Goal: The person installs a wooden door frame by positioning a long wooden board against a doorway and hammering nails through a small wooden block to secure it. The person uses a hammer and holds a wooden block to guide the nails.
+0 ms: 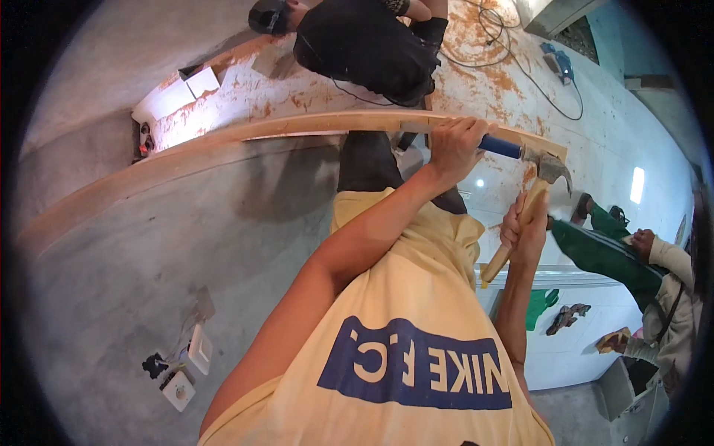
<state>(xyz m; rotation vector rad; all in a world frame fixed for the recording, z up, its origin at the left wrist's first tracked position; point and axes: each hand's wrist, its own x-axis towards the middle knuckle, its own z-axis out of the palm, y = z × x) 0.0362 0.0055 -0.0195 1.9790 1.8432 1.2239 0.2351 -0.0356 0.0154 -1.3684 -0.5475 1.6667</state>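
My left hand [455,151] is closed around a tool with a blue handle [500,146]; its working end is hidden by my fingers and I cannot tell its kind. This hand is against a long wooden board [327,123] that bends across the view. My right hand [526,229] grips the wooden handle of a claw hammer [549,169]. The hammer's metal head is at the far end of the blue handle, its face touching or almost touching it, with the claw curving away to the right.
A person in black [364,48] crouches beyond the board. At right another person in green trousers [613,256] sits close by. A blue power tool [559,63] and its cable [532,78] lie on the dusty floor. Wall sockets [178,390] hang loose at lower left.
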